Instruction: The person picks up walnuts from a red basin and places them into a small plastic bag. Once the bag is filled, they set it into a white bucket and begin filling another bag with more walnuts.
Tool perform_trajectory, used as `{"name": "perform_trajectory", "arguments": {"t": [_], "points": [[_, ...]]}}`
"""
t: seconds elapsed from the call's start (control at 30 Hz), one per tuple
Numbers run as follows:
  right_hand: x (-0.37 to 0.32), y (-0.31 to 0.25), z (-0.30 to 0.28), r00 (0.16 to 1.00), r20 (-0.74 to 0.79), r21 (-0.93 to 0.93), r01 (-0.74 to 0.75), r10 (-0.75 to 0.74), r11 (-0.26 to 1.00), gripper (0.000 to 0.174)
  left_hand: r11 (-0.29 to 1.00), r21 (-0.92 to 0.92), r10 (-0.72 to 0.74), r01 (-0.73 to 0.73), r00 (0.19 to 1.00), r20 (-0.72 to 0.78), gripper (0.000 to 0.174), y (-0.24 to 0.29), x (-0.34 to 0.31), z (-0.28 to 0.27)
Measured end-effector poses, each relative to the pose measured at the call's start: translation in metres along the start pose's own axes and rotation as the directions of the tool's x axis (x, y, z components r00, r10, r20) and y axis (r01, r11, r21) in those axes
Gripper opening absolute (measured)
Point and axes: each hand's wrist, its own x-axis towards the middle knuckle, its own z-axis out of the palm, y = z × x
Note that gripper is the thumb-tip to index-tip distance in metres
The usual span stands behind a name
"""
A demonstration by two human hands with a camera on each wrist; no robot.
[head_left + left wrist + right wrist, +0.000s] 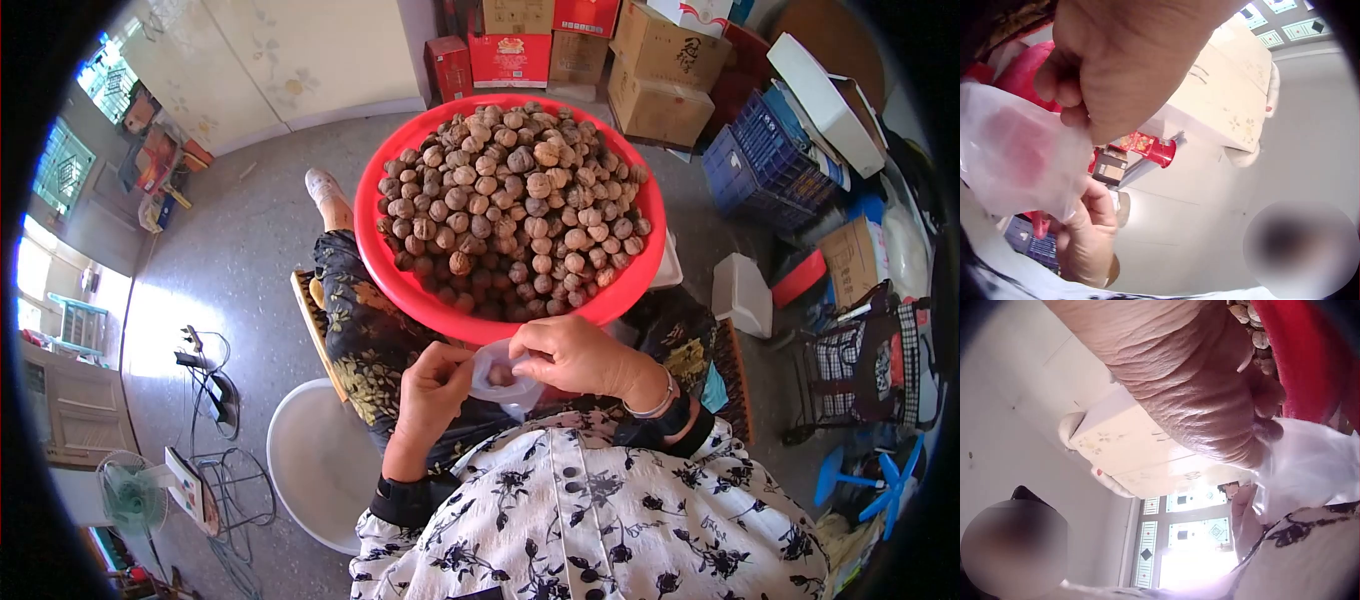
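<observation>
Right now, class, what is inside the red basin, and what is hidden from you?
The red basin holds a heap of walnuts. Its bottom and the lower walnuts are covered by those on top.

Daylight enters from the left, glaring white on the smooth grey speckled floor; fisheye edges bend into black. The wrist views look hazy, each with one round patch blurred out.

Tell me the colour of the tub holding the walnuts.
Red, best seen in the head view.
</observation>
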Motion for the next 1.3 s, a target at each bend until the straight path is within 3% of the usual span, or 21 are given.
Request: {"name": "perform_trajectory", "arguments": {"t": [0.17,0.33,0.4,0.43,0.5,0.6,0.67,0.7,0.73,0.83,0.97,1.07,1.2,1.3], "points": [[0.007,-0.005,-0.013,0.999,0.035,-0.041,0.014,-0.013,0.999,0.012,0.995,-0.092,0.043,-0.042,0.999,0.004,0.004,0.004,-0.004,0.003],[0.002,0.011,-0.003,0.982,0.185,-0.153,0.065,-0.036,0.986,0.009,0.993,0.034,0.111,-0.111,0.994,-0.009,0.004,-0.016,0.0,0.001],[0.005,0.003,-0.009,0.964,0.264,0.125,-0.053,0.018,0.991,0.011,0.994,0.049,0.097,-0.097,0.995,0.0,0.004,-0.02,-0.001,-0.002],[0.008,0.004,-0.01,0.964,0.265,0.122,-0.051,0.017,0.991,0.011,0.999,-0.004,0.043,-0.043,0.999,0.013,0.004,-0.021,0.0,-0.003],[0.018,0.007,-0.014,0.989,0.127,0.102,-0.087,0.074,0.991,0.012,0.998,-0.059,-0.006,0.008,1.0,0.029,0.005,-0.021,0.003,-0.003],[0.038,0.023,-0.011,0.991,-0.124,-0.075,-0.065,0.055,0.995,0.011,0.983,-0.155,-0.087,0.099,0.993,0.083,0.009,-0.023,0.009,-0.004],[0.052,0.032,-0.006,0.982,-0.154,-0.09,-0.121,0.106,0.989,0.013,0.927,-0.351,-0.073,0.136,0.98,0.187,0.013,-0.039,0.013,-0.006],[0.059,0.036,-0.003,0.97,-0.187,-0.101,-0.177,0.156,0.979,0.015,0.925,-0.355,-0.07,0.133,0.98,0.185,0.013,-0.039,0.014,-0.006],[0.066,0.04,0.001,0.971,-0.183,-0.105,-0.175,0.154,0.979,0.015,0.923,-0.359,-0.07,0.14,0.978,0.199,0.011,-0.039,0.015,-0.007],[0.086,0.054,0.013,0.981,-0.189,-0.299,-0.011,-0.048,0.954,0.03,0.903,-0.4,-0.07,0.154,0.974,0.217,0.01,-0.04,0.017,-0.01],[0.105,0.065,0.023,0.996,-0.049,-0.464,-0.094,0.081,0.881,0.038,0.881,-0.437,-0.074,0.181,0.965,0.252,0.01,-0.044,0.019,-0.014],[0.112,0.065,0.027,0.994,-0.033,-0.551,-0.107,0.107,0.827,0.035,0.86,-0.478,-0.06,0.181,0.965,0.257,0.011,-0.044,0.019,-0.014],[0.114,0.064,0.028,0.992,-0.03,-0.587,-0.118,0.124,0.801,0.035,0.859,-0.479,-0.063,0.18,0.966,0.251,0.011,-0.044,0.02,-0.014],[0.107,0.067,0.026,0.992,-0.121,-0.503,-0.084,0.026,0.86,0.037,0.857,-0.478,-0.076,0.194,0.964,0.257,0.01,-0.046,0.02,-0.016]]}}
